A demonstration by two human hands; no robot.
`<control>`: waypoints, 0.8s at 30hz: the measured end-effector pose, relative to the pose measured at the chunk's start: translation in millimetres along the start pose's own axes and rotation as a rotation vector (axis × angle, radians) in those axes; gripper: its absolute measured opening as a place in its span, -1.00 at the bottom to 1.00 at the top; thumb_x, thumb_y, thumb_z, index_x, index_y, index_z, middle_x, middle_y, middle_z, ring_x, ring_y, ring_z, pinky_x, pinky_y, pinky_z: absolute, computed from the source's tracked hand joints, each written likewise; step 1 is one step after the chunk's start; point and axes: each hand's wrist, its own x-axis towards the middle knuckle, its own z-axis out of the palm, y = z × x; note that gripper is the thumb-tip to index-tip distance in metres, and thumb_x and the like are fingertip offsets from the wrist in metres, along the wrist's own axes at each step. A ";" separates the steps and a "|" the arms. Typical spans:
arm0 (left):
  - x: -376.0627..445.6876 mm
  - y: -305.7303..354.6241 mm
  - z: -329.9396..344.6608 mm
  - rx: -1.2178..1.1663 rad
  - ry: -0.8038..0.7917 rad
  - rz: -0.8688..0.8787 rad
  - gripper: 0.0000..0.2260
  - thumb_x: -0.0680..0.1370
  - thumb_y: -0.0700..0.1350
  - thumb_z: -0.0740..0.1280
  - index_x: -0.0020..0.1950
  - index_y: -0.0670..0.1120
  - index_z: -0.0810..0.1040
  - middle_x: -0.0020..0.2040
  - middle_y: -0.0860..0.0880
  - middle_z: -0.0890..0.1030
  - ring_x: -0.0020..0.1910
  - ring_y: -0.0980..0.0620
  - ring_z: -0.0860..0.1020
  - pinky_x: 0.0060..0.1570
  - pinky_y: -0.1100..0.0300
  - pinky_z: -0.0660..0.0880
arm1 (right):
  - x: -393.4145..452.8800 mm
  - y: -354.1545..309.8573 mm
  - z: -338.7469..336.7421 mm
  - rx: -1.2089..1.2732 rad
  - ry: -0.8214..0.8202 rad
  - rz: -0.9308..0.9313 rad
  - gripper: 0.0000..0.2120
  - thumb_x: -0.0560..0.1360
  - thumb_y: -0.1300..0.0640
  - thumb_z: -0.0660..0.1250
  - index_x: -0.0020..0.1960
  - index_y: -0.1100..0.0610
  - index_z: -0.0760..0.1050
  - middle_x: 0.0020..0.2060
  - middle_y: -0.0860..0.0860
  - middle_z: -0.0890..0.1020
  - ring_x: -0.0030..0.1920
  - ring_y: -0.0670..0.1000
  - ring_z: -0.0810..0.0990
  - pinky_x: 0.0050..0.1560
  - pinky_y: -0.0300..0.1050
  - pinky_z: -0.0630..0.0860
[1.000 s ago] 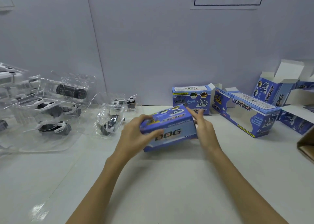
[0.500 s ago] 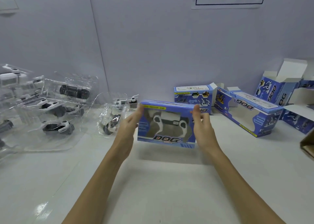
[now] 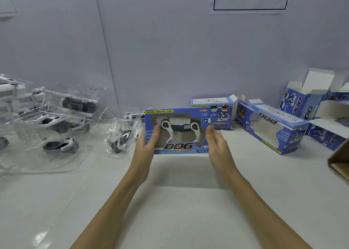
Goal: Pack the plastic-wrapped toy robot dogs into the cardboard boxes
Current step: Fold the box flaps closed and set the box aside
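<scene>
On the white surface (image 3: pixel 179 201) most of your job is still ahead: a heap of plastic-wrapped toy robot dogs (image 3: pixel 56 128) lies at your left, and empty open boxes (image 3: pixel 273 128) sit at your right against the wall, with one more box (image 3: pixel 211 105) standing behind. One packed box (image 3: pixel 177 130) is filled, its dog visible through the window, and you hold it upright above the surface facing you. Your left hand (image 3: pixel 145 150) has its grip clamped on the box's left end, thumb on the front. Your right hand (image 3: pixel 219 148) presses flat, fingers straight, against the right end.
</scene>
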 end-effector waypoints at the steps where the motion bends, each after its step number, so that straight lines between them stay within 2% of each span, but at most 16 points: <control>1: 0.2 0.0 -1.0 0.003 -0.006 -0.004 -0.60 0.55 0.18 0.41 0.36 0.12 0.56 0.25 0.03 0.70 0.27 -0.07 0.65 0.32 -0.09 0.53 | 0.2 1.1 1.4 -0.005 -0.007 -0.016 -0.54 0.66 -0.13 0.12 0.42 0.10 0.49 0.18 -0.10 0.60 0.24 -0.15 0.56 0.05 -0.52 0.42; 4: -0.4 1.2 -0.1 -0.079 0.025 -0.034 -0.54 0.50 0.14 0.54 0.35 0.12 0.54 0.20 0.02 0.72 0.21 -0.07 0.68 0.24 -0.12 0.59 | 0.1 -0.2 2.4 -0.002 -0.023 -0.066 -0.42 0.56 -0.16 0.29 0.52 0.05 0.41 0.27 -0.06 0.60 0.22 -0.04 0.60 0.08 -0.33 0.56; 8: -0.7 6.7 1.3 -0.103 0.077 -0.023 -0.50 0.42 0.09 0.56 0.31 0.02 0.55 0.15 -0.03 0.73 0.15 -0.10 0.71 0.26 -0.23 0.58 | 1.7 -2.4 -0.5 0.078 -0.027 -0.012 -0.53 0.55 -0.06 0.42 0.42 -0.02 0.45 0.15 -0.09 0.65 0.15 -0.05 0.64 0.00 -0.26 0.62; 10: 0.9 7.0 -2.1 -0.071 0.091 -0.008 -0.49 0.41 0.10 0.62 0.29 0.02 0.56 0.14 -0.03 0.73 0.13 -0.08 0.71 0.25 -0.22 0.59 | 3.7 -0.3 -4.1 0.090 -0.067 0.032 -0.46 0.47 -0.12 0.44 0.41 -0.06 0.43 0.15 -0.08 0.65 0.14 -0.07 0.66 -0.02 -0.24 0.64; 12: 2.5 6.5 -6.7 -0.016 0.072 0.014 -0.55 0.39 0.18 0.61 0.21 0.14 0.60 0.12 0.00 0.74 0.10 -0.05 0.72 0.10 -0.07 0.67 | 6.4 -1.8 -12.3 0.098 -0.131 0.109 -0.36 0.41 -0.19 0.42 0.44 -0.09 0.39 0.15 -0.03 0.68 0.10 -0.06 0.70 -0.06 -0.23 0.64; 14: 2.5 6.5 -10.0 0.035 0.033 0.050 -0.58 0.34 0.25 0.60 0.15 0.23 0.64 0.11 0.01 0.74 0.07 -0.03 0.73 -0.07 0.18 0.66 | 9.0 -2.8 -21.0 0.118 -0.203 0.167 -0.39 0.44 -0.24 0.37 0.43 -0.08 0.42 0.06 -0.01 0.74 0.01 -0.02 0.75 -0.14 -0.23 0.63; 15: 2.4 5.7 -11.0 0.050 0.009 0.059 -0.56 0.34 0.27 0.60 0.17 0.23 0.65 0.11 0.01 0.74 0.07 -0.03 0.73 -0.08 0.24 0.64 | 9.1 -2.6 -22.7 0.130 -0.213 0.175 -0.43 0.46 -0.25 0.33 0.40 -0.04 0.47 -0.01 -0.05 0.76 -0.04 -0.04 0.76 -0.18 -0.23 0.63; 18: 2.6 3.6 -8.4 0.040 -0.096 0.029 -0.56 0.40 0.29 0.55 0.22 0.18 0.67 0.14 -0.01 0.74 0.12 -0.03 0.71 0.02 0.19 0.63 | 8.0 -2.3 -18.2 0.119 -0.148 0.171 -0.52 0.53 -0.26 0.24 0.26 0.05 0.57 -0.12 -0.13 0.76 -0.14 -0.10 0.75 -0.24 -0.26 0.61; 21: 5.0 4.6 -7.5 -0.051 -0.103 -0.008 -0.70 0.50 0.14 0.54 0.20 0.11 0.71 0.18 -0.06 0.73 0.12 -0.03 0.71 0.10 0.16 0.61 | 8.7 -4.2 -20.5 0.123 -0.156 0.167 -0.52 0.54 -0.27 0.23 0.26 0.02 0.56 -0.09 -0.06 0.77 -0.15 -0.09 0.75 -0.24 -0.24 0.62; 24: 8.3 5.2 -14.3 -0.160 -0.013 -0.059 -0.68 0.50 0.01 0.49 0.20 -0.09 0.73 0.23 -0.18 0.70 0.17 -0.14 0.68 0.28 -0.05 0.55 | 11.4 -9.4 -39.4 0.101 -0.329 0.261 -0.49 0.53 -0.30 0.38 0.35 -0.04 0.48 0.06 0.15 0.73 -0.03 0.15 0.75 -0.12 -0.03 0.68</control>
